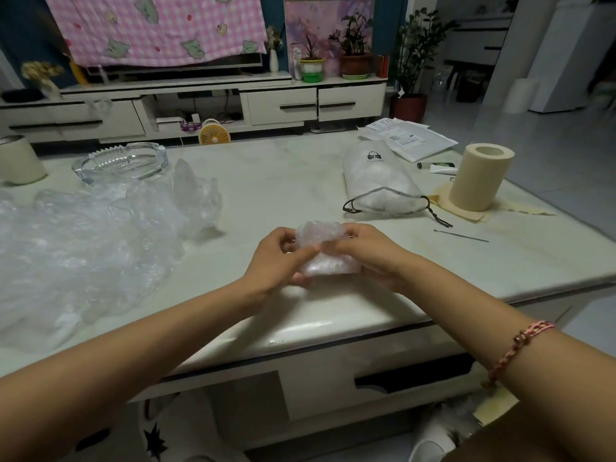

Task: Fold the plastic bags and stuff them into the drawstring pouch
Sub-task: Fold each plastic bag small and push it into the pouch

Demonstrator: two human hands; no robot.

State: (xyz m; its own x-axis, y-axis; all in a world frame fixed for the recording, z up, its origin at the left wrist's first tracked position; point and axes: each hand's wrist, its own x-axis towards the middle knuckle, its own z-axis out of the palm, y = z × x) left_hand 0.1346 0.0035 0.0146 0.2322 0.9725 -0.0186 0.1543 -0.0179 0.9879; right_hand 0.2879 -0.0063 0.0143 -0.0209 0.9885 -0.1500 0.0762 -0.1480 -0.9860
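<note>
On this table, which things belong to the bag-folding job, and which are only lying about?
Belong to the job:
- small folded clear plastic bag, held between left hand and right hand
- heap of loose clear plastic bags
- translucent white drawstring pouch

Only lying about:
- clear glass ashtray
- beige paper roll
- white papers
- small white tube
- thin metal pin

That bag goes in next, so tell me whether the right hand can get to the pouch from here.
Probably yes. The pouch lies ahead of the right hand with bare table between, but both hands hold the folded bag.
</note>
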